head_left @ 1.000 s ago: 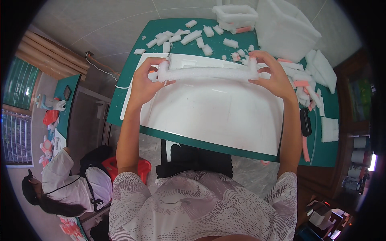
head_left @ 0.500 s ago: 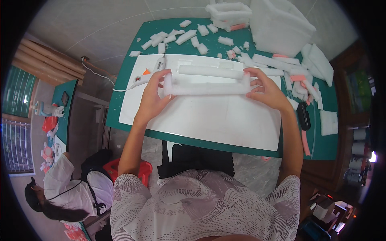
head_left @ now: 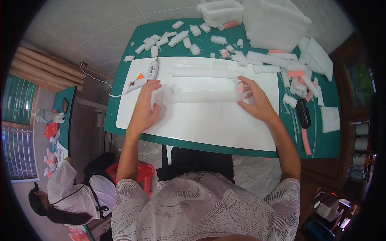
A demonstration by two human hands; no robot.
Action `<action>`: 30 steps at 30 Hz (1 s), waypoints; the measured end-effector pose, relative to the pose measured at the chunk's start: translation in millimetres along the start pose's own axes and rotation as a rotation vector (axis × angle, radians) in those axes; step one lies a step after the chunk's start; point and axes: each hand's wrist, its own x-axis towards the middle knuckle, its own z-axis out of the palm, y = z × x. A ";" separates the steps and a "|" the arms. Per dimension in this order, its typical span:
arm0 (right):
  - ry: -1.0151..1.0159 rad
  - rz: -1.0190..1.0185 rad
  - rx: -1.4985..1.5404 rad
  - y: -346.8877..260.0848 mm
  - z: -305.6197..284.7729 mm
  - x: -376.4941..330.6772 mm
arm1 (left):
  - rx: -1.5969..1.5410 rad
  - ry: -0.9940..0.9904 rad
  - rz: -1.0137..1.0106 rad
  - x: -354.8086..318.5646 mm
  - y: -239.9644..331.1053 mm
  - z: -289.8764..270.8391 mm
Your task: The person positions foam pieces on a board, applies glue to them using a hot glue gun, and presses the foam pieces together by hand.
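Note:
A low U-shaped piece of white foam (head_left: pixel 207 96) lies on the white board, its short ends pointing away from me. Beside its left end is my left hand (head_left: pixel 144 106), thumb and fingers spread, with a small gap to the foam. My right hand (head_left: pixel 257 100) is open around the right end, where a pinkish patch shows near the fingertips; whether they touch the foam I cannot tell. Just beyond, a separate long white foam strip (head_left: pixel 209 72) lies crosswise. A white hot glue gun (head_left: pixel 152 71) with a cord rests past my left hand.
Foam offcuts (head_left: pixel 179 39) are scattered along the green table's far side. A foam box (head_left: pixel 275 26) and a smaller foam frame (head_left: pixel 221 14) stand at the back. A black-handled tool (head_left: pixel 303 113) lies right. Another person (head_left: pixel 76 184) sits at left beside a red stool (head_left: pixel 144 174).
Both hands have loosened and drawn outward from the foam piece, the left one coming clear of it. The piece now sits slightly nearer me, apart from the long strip.

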 end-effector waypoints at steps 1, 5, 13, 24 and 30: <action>-0.005 -0.020 -0.010 1.8 -1.5 -1.6 | -0.070 0.035 -0.016 3.6 -1.3 -3.0; 0.011 -0.022 -0.003 2.2 -0.5 -2.4 | -0.121 0.088 -0.027 21.6 0.9 -14.8; 0.025 0.004 0.082 6.3 -0.8 -1.4 | 0.054 -0.065 -0.034 88.7 -13.9 -33.2; 0.038 -0.017 0.065 5.4 0.6 -5.1 | 0.322 -0.245 -0.146 15.3 -76.4 -49.0; 0.032 -0.014 0.089 12.3 -0.1 -1.5 | 0.394 -0.137 -0.118 25.0 -67.7 -40.6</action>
